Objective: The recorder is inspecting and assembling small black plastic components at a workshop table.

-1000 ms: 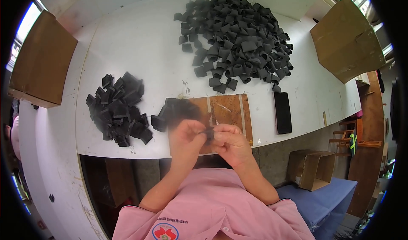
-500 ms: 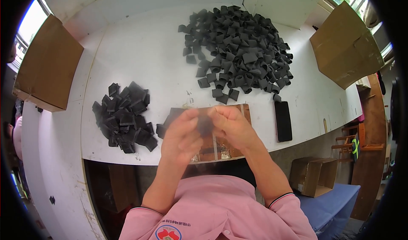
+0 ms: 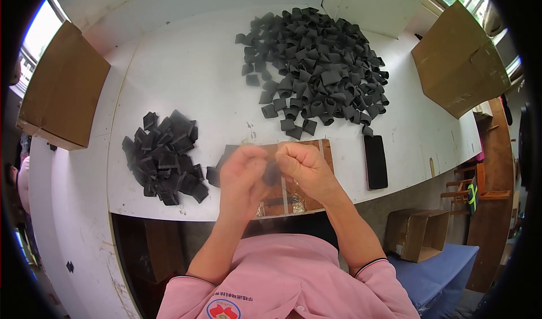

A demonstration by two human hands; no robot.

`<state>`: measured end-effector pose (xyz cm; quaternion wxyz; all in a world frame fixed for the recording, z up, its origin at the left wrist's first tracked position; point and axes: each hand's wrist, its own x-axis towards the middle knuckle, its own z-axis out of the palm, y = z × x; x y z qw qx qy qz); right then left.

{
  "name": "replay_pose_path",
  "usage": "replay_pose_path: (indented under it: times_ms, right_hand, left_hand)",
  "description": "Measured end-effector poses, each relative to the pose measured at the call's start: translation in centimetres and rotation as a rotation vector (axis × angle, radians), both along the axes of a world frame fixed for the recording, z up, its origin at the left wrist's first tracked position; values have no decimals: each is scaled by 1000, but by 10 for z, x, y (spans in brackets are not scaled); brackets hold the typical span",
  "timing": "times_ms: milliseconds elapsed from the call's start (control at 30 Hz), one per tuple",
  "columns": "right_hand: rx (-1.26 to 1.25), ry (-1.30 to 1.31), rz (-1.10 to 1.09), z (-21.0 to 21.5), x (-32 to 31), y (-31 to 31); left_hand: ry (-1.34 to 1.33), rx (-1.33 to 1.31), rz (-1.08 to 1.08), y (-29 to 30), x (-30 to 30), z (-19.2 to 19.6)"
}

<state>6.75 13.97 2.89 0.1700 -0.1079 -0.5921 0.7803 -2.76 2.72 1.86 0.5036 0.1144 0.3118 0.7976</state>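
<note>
Above the front edge of the white table, my two hands meet at a small black fabric-like piece point(image 3: 271, 174). My left hand point(image 3: 241, 178) has its fingers closed at the piece's left side, slightly smeared by motion. On the other side, my right hand point(image 3: 306, 168) pinches its upper edge with thumb and forefinger. Beneath them lies a brown board with pale strips of tape point(image 3: 319, 194). Close to the left hand, one dark piece point(image 3: 213, 176) sits on the table, and a larger dark sheet shows partly behind that hand.
Many short black tubes form a heap point(image 3: 322, 64) farther back. At left is a pile of flatter black pieces point(image 3: 166, 158). A dark phone point(image 3: 375, 162) lies to the right. Cardboard boxes point(image 3: 65, 84) stand at both sides, and another box point(image 3: 416, 234) sits below right.
The black piece has turned slightly between my hands and hangs a little lower. My left fingers have shifted around it; my right hand has barely moved.
</note>
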Motion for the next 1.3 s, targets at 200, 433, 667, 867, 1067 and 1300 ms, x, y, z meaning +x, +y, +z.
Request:
replay_pose_path:
  times_ms: [200, 433, 667, 867, 1067, 1300]
  right_hand:
    - [359, 13, -164, 0, -2, 0]
    - [-4, 10, -11, -13, -3, 0]
    - [490, -39, -263, -3, 3, 2]
    - [795, 84, -484, 11, 20, -14]
    - [929, 46, -466, 24, 15, -23]
    - [1074, 68, -551, 21, 9, -23]
  left_hand:
    - [-297, 41, -27, 5, -1, 7]
    - [-261, 220, -134, 1, -5, -12]
    - [827, -170, 416, 4, 10, 4]
    - [1376, 31, 291, 5, -5, 20]
    - [1052, -22, 380, -1, 3, 19]
    - [383, 109, 278, -8, -3, 8]
